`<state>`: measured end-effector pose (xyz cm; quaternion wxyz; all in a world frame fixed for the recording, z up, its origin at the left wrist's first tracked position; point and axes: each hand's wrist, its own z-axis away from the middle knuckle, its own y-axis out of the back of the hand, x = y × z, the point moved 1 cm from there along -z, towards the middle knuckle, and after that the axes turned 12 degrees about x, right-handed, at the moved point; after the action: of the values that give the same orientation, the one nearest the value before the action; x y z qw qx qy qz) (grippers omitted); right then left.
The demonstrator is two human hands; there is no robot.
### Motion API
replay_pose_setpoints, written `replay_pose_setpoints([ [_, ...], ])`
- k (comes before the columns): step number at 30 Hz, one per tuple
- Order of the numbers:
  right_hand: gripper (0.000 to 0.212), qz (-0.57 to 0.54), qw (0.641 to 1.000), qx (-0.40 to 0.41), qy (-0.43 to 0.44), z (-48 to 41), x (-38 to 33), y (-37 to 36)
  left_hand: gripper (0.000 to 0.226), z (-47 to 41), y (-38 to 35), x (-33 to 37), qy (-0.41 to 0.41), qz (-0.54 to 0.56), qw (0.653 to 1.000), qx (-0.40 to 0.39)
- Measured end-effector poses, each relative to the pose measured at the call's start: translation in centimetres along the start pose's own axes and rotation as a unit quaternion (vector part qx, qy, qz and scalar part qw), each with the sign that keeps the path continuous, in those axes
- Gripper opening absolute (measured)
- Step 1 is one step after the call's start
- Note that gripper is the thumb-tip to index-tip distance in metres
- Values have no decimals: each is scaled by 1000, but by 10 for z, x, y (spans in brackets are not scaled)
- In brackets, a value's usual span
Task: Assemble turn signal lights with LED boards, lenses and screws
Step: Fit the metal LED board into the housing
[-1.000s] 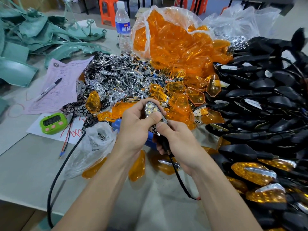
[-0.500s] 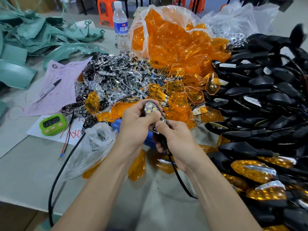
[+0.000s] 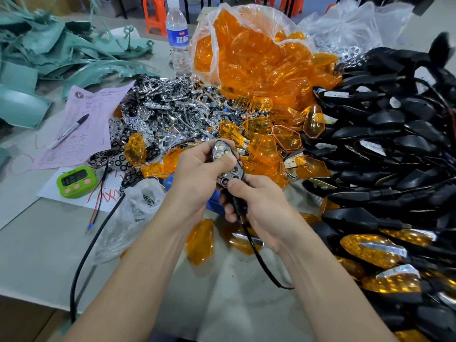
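left hand [image 3: 195,178]: grips turn signal housing [image 3: 228,166], thumb across reflector face
right hand [image 3: 256,203]: pinches housing base, fingers curled round stem
cable [image 3: 256,255]: hangs from stem

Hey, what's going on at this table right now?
A person is assembling a turn signal light, gripped in both hands above the table. The left hand holds its upper end, thumb on the chrome LED face; the right hand pinches the stem end, where a black cable hangs down. No orange lens is on it yet. Orange lenses, chrome parts and black housings lie piled around.
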<state>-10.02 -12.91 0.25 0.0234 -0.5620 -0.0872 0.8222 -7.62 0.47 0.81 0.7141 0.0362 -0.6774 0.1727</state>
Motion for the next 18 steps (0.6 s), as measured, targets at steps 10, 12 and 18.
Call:
replay_pose_setpoints([
  [10,14,5,999,0,32,4,4,-5,28,-2,2,1,-2,25,999,-20],
  [12,21,-13,998,-67,0,6,0,0,27,-4,5,4,11,29,999,-8],
  [18,18,35,998,-43,-26,10,1,6,19,-10,11,3,110,64,991,44],
])
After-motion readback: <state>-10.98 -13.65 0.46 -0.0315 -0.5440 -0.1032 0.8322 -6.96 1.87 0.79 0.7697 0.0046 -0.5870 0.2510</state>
